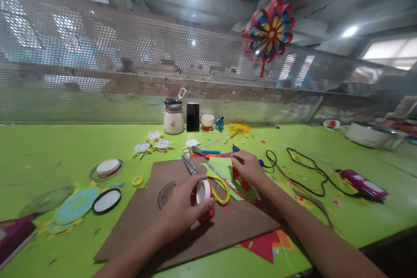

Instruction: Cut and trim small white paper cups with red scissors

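My left hand is closed around a small roll of white tape with a red rim, over a brown cardboard sheet. Yellow-handled scissors lie right beside the roll, blades pointing up-left. My right hand rests with bent fingers on a light green paper piece, pinching its right edge. Red paper scraps lie under that hand.
A white jar, a black phone and a small cup stand by the perforated metal screen. Round lids and paper discs lie left. A black cable and a purple tool lie right. A paper pinwheel hangs above.
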Demonstrator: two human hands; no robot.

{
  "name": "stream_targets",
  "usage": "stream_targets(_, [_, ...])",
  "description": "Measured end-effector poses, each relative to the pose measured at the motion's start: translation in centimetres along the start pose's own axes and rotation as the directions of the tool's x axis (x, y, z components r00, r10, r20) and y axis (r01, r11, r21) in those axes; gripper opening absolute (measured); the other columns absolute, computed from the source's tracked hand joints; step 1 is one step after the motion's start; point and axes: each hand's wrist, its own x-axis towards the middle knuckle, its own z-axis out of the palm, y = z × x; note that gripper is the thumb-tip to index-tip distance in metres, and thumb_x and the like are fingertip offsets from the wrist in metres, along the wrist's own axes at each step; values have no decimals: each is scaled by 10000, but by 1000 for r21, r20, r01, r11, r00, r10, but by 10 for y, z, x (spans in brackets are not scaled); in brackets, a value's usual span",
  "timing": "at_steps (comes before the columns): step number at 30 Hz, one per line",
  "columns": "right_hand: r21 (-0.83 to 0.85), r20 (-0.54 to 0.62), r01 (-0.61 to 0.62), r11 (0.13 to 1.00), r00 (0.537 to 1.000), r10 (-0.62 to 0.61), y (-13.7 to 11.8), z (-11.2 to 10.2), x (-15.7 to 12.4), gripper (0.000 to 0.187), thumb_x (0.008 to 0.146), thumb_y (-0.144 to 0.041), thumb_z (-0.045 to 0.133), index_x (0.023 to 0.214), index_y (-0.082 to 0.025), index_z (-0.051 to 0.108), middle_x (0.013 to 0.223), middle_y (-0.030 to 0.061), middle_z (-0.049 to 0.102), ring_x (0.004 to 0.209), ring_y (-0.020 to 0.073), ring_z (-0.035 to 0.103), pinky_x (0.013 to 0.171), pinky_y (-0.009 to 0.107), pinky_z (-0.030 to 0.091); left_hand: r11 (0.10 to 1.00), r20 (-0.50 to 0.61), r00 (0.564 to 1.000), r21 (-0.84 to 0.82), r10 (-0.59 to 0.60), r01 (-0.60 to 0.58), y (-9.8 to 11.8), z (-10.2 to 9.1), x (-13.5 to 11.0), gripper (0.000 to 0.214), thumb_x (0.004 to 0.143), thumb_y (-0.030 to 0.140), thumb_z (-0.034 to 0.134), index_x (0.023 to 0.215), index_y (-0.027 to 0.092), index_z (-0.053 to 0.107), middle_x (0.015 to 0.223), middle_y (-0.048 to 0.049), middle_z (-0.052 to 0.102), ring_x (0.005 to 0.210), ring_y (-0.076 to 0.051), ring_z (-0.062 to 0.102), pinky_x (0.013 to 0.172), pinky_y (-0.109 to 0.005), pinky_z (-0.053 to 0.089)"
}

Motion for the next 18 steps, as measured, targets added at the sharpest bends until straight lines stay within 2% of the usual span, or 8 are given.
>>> stream_targets(4, [-47, 133, 38, 998, 991, -31, -10, 1, 16, 180, 961, -317, 596, 1017, -157, 656, 1031, 51, 675, 908, 182, 654, 826, 393, 547, 999, 2, 1000, 35, 27, -27, 6, 0, -4, 471, 808, 452, 642, 1201, 194, 606, 1007, -59, 726, 860, -237, 643, 759, -322, 473])
stream_targets(8, [-93, 269, 59, 994, 963, -32, -23, 11, 62, 235, 958, -331, 597, 1122, -168, 638, 1144, 73, 652, 961, 201, 649, 838, 406, 550, 996, -9, 998, 70, 58, -57, 5, 2, -7, 464, 796, 430, 663, 1199, 207, 608, 1093, -73, 718, 950, -260, 640, 798, -330, 460])
stream_targets(13, [-117, 384, 56, 992, 923, -7, -52, 53, 129, 312, 954, -334, 604, 1226, -182, 595, 1253, 91, 606, 1050, 235, 627, 883, 446, 538, 993, 14, 996, 68, 92, -93, 8, 2, -7, 426, 810, 374, 656, 1197, 202, 606, 1055, -53, 709, 881, -225, 626, 768, -311, 452])
stream_targets(18, [-61, 452, 42, 997, 892, -10, -80, 99, 167, 298, 956, -330, 602, 1216, -186, 599, 1237, 87, 611, 1027, 227, 635, 859, 426, 550, 987, 13, 995, 125, 99, -99, 9, 0, -8, 394, 802, 401, 658, 1144, 210, 616, 995, -51, 707, 844, -232, 623, 720, -308, 435])
